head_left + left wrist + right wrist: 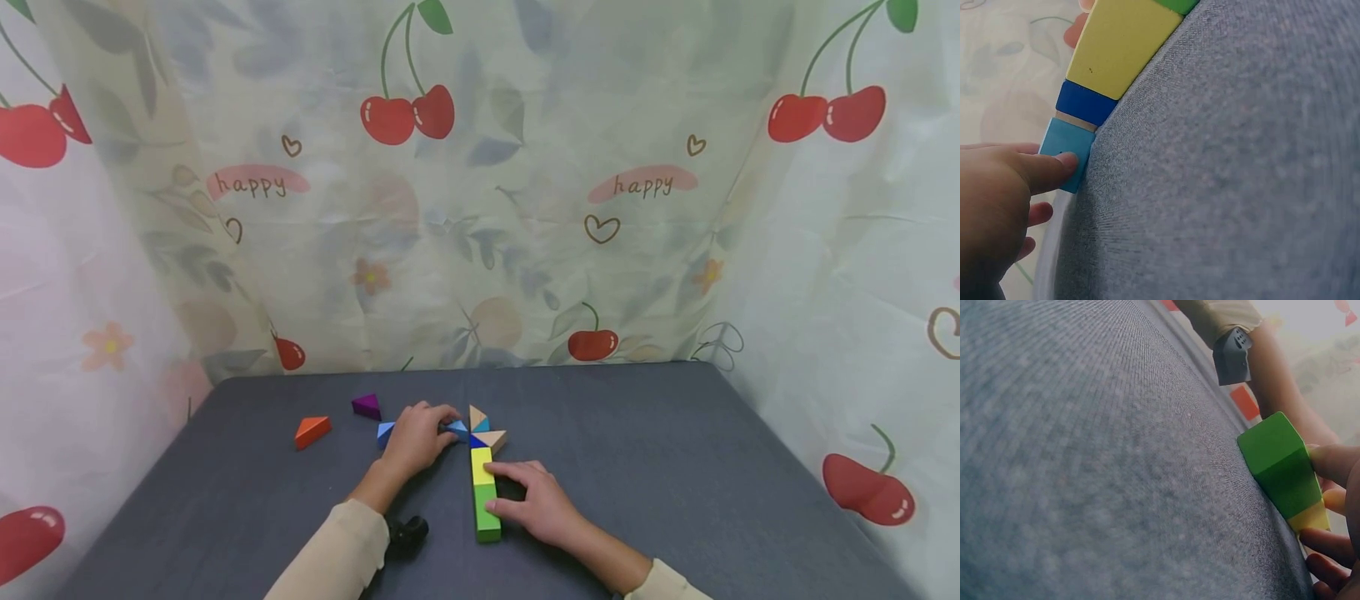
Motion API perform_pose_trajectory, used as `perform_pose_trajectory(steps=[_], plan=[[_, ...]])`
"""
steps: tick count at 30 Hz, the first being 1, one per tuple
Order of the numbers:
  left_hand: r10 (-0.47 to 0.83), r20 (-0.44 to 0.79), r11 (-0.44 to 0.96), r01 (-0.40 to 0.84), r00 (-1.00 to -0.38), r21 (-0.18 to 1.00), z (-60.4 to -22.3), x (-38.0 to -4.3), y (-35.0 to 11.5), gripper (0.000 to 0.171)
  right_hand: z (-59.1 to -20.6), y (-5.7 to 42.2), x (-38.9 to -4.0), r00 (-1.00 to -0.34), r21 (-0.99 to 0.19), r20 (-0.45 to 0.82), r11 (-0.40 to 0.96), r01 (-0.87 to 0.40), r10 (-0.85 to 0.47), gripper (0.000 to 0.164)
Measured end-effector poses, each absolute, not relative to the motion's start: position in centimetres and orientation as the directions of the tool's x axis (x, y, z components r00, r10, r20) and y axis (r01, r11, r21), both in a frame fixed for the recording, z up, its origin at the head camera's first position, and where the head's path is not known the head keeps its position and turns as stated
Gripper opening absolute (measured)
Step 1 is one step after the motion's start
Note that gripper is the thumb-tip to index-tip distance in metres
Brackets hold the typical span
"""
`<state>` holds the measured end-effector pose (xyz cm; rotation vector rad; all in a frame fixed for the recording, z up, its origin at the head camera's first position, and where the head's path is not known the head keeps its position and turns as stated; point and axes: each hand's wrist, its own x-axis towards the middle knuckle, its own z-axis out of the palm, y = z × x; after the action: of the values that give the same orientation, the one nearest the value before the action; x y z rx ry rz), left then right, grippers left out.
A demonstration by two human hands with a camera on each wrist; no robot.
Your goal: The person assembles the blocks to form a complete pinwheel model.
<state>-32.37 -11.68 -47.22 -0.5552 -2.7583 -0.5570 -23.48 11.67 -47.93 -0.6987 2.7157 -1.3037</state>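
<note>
My left hand [420, 435] pinches a light blue triangular block [1054, 134], its thumb on the near face. That block touches a row with a dark blue triangular block [476, 441], a yellow block [481, 461] and a green block [488, 527]. Bare wood triangles [492, 439] and a teal triangle [483, 425] sit at the row's far end. My right hand [543, 506] rests its index fingertip on the yellow block and its thumb on the green one, fingers mostly straight. Another blue triangular block [385, 432] lies partly behind my left hand.
An orange triangular block [312, 432] and a purple one [367, 406] lie on the dark grey tabletop [675, 467], left of my left hand. A black device [407, 533] is at the left wrist. Cherry-patterned curtains [525, 275] enclose the table's back and sides.
</note>
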Motion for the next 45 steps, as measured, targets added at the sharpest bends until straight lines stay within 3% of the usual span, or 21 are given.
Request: perform_pose_trajectory(steps=[15,45], plan=[[0.249,0.306,0.791,0.375,-0.919,0.484,-47.9,-32.6,-11.3,0.022,-47.9,11.6,-23.5,-0.896,-0.754,0.136,0.543,-0.371,-0.423,0.05],[0.238,0.342,0.774,0.39,-0.909,0.498,-48.4,-32.7,-10.8,0.023,-47.9,11.7,-23.5,-0.9,-0.755,0.129,0.547,-0.361,-0.416,0.05]])
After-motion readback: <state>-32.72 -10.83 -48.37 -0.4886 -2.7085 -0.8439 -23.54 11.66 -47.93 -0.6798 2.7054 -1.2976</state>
